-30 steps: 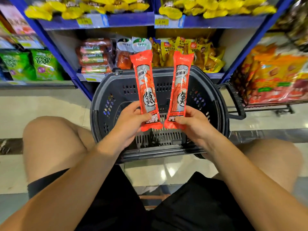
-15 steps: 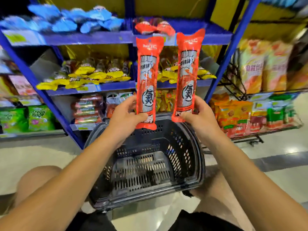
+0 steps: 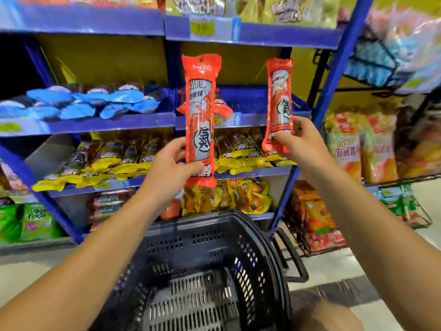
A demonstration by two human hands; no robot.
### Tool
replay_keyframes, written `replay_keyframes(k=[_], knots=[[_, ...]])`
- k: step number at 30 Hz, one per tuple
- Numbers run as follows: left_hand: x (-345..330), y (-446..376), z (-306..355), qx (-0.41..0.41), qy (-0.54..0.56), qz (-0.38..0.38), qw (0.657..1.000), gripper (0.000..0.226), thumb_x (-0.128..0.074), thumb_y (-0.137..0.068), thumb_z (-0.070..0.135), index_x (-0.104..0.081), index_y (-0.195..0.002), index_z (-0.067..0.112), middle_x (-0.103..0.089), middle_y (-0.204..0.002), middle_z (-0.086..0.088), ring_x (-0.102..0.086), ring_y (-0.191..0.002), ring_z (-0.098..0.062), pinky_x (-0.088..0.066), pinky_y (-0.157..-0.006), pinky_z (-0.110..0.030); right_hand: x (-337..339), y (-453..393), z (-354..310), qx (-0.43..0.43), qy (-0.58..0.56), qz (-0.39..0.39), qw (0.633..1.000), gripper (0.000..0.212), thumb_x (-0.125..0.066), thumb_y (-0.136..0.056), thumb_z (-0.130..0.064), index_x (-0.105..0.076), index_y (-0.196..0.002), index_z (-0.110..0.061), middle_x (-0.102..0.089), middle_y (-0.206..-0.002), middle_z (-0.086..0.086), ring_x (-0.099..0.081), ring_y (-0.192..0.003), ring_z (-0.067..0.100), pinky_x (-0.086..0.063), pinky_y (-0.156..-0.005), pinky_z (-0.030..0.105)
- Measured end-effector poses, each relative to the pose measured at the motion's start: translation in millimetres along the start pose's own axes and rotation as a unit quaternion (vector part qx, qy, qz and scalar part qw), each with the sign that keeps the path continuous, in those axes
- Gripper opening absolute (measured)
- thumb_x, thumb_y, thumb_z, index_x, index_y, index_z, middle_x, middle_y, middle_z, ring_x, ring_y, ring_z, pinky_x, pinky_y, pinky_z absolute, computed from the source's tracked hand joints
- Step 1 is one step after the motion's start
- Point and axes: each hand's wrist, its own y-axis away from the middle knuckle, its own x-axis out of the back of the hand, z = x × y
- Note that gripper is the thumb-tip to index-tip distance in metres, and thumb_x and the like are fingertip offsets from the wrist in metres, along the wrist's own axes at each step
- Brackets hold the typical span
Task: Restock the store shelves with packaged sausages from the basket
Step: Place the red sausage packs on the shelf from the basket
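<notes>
2 red sausage packs held upright in front of the blue shelving, 1 per hand. Left hand point(image 3: 170, 166) grips the left sausage pack point(image 3: 200, 120) near its lower end, thumb across the front, fingers curled behind. Right hand point(image 3: 301, 142) pinches the right sausage pack point(image 3: 279, 105) at its bottom edge, thumb on the front. The 2 packs are apart, the right one higher and further toward the shelves.

Behind the left pack, a few more red packs point(image 3: 223, 108) lie on the blue middle shelf point(image 3: 250, 119) (partly hidden, count unclear). To the left on that level, blue packets point(image 3: 81, 103). 1 shelf down, yellow-edged packs point(image 3: 112, 161) in a row.

Black plastic basket point(image 3: 214, 237) sits below the hands, close to the person; its slotted floor shows, no packs visible in the part in view. Picture blurred toward the edges.
</notes>
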Motion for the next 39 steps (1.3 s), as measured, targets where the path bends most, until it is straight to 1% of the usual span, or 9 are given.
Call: replay_keyframes(k=[2, 4, 8, 14, 18, 21, 25, 34, 39], knots=[[1.8, -8.7, 2.8, 0.001, 0.005, -0.001, 1.0, 0.048, -0.065, -0.081, -0.007, -0.064, -0.108, 0.033, -0.075, -0.102, 0.012, -0.069, -0.097, -0.007, -0.055, -0.071, -0.021, -2.1, -20.2, -5.6, -0.003, 0.04, 0.002, 0.999, 0.051, -0.067, -0.087, -0.017, -0.044, -0.131, -0.018, -0.069, -0.092, 0.001, -0.069, -0.063, 0.005, -0.055, -0.058, 0.024], [4.3, -17.1, 5.2, -0.001, 0.003, 0.005, 1.0, 0.046, -0.066, -0.082, -0.006, -0.065, -0.105, 0.034, -0.075, -0.101, 0.012, -0.07, -0.095, -0.007, -0.056, -0.073, -0.023, -8.4, -39.0, -10.1, 0.011, 0.086, -0.003, 0.996, 0.056, -0.066, -0.084, -0.026, -0.04, -0.133, -0.026, -0.069, -0.092, 0.002, -0.068, -0.064, 0.008, -0.056, -0.062, 0.03], [14.3, -30.4, 7.1, 0.014, 0.016, 0.02, 1.0, 0.045, -0.065, -0.085, -0.003, -0.064, -0.105, 0.038, -0.075, -0.105, 0.008, -0.07, -0.098, -0.011, -0.058, -0.084, -0.037, -27.4, -71.5, -18.1, 0.038, 0.192, -0.042, 0.98, 0.048, -0.058, -0.082, -0.044, -0.047, -0.128, -0.036, -0.066, -0.115, 0.003, -0.069, -0.089, 0.023, -0.054, -0.082, 0.043], [30.2, -41.9, 8.9, 0.036, 0.019, 0.012, 0.999, 0.045, -0.065, -0.087, -0.001, -0.062, -0.119, 0.03, -0.073, -0.11, 0.004, -0.069, -0.102, -0.016, -0.055, -0.09, -0.044, -43.3, -102.7, -24.1, 0.077, 0.323, -0.027, 0.943, 0.047, -0.056, -0.086, -0.055, -0.065, -0.123, -0.027, -0.067, -0.121, 0.001, -0.06, -0.113, 0.024, -0.045, -0.094, 0.036], [35.6, -42.9, 9.3, 0.038, 0.007, 0.005, 0.999, 0.046, -0.065, -0.086, -0.001, -0.062, -0.12, 0.029, -0.073, -0.11, 0.005, -0.069, -0.102, -0.017, -0.056, -0.089, -0.045, -50.5, -108.6, -23.9, 0.063, 0.388, -0.011, 0.92, 0.048, -0.052, -0.086, -0.059, -0.064, -0.125, -0.033, -0.064, -0.127, 0.004, -0.044, -0.129, 0.033, -0.039, -0.105, 0.047], [37.7, -40.2, 10.7, 0.036, 0.002, -0.001, 0.999, 0.043, -0.066, -0.086, -0.001, -0.064, -0.112, 0.034, -0.074, -0.105, 0.007, -0.071, -0.097, -0.014, -0.057, -0.084, -0.038, -55.7, -106.7, -26.3, 0.046, 0.386, 0.005, 0.921, 0.05, -0.053, -0.085, -0.06, -0.062, -0.128, -0.036, -0.061, -0.132, 0.003, -0.04, -0.133, 0.032, -0.037, -0.108, 0.05], [37.7, -38.8, 12.4, 0.039, 0.004, -0.006, 0.999, 0.041, -0.066, -0.086, -0.003, -0.064, -0.114, 0.028, -0.074, -0.105, 0.003, -0.071, -0.095, -0.016, -0.059, -0.074, -0.03, -60.7, -106.5, -28.4, 0.074, 0.364, -0.019, 0.928, 0.047, -0.057, -0.086, -0.054, -0.066, -0.124, -0.027, -0.067, -0.124, 0.002, -0.056, -0.12, 0.027, -0.044, -0.103, 0.046], [32.2, -33.5, 14.1, 0.044, -0.008, -0.015, 0.999, 0.042, -0.068, -0.085, 0.001, -0.063, -0.12, 0.025, -0.074, -0.104, 0.007, -0.071, -0.092, -0.009, -0.055, -0.067, -0.018, -55.6, -108.9, -30.4, 0.091, 0.362, -0.033, 0.927, 0.04, -0.06, -0.09, -0.043, -0.067, -0.123, -0.023, -0.068, -0.123, 0.002, -0.059, -0.117, 0.023, -0.046, -0.099, 0.038], [28.0, -29.4, 16.2, 0.057, -0.005, -0.011, 0.998, 0.038, -0.069, -0.085, 0.003, -0.065, -0.114, 0.027, -0.074, -0.103, 0.006, -0.071, -0.094, -0.01, -0.056, -0.076, -0.029, -52.9, -98.4, -30.6, 0.092, 0.347, -0.035, 0.933, 0.045, -0.056, -0.092, -0.045, -0.063, -0.13, -0.021, -0.063, -0.131, 0.0, -0.055, -0.123, 0.021, -0.043, -0.102, 0.038]])
